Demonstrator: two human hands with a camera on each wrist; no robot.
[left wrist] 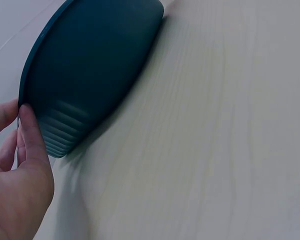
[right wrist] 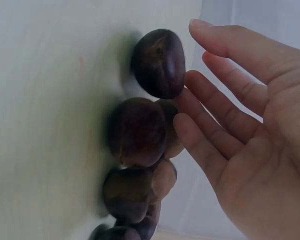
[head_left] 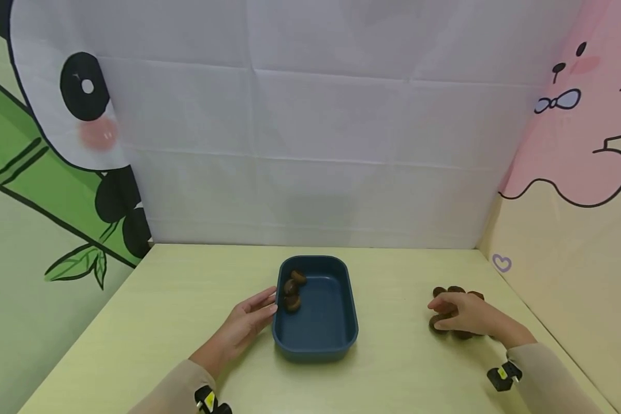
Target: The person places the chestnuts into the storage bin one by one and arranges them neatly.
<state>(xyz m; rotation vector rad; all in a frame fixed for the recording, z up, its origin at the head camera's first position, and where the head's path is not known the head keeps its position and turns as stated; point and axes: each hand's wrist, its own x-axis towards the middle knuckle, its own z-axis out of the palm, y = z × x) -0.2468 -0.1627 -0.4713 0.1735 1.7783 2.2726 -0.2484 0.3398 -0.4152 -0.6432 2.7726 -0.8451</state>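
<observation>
A dark blue rectangular tray (head_left: 323,322) stands mid-table with three brown chestnuts (head_left: 292,303) along its left inner side. Against the tray's left outer edge rests my left hand (head_left: 240,328), its fingers extended; the left wrist view shows thumb and fingertips right at the rim. Over a cluster of chestnuts (head_left: 463,334) on the right hovers my right hand (head_left: 471,313), partly covering them. In the right wrist view its fingers are loosely bent and spread, thumb apart, with the nearest chestnut (right wrist: 160,65) by the fingertips and nothing in the palm.
Pale yellow wood-grain table (head_left: 393,368) lies under everything. A white sheet (head_left: 321,126) hangs behind its far edge. Painted walls with cartoon figures rise at left and right; the right wall (head_left: 564,276) runs close beside the chestnut cluster.
</observation>
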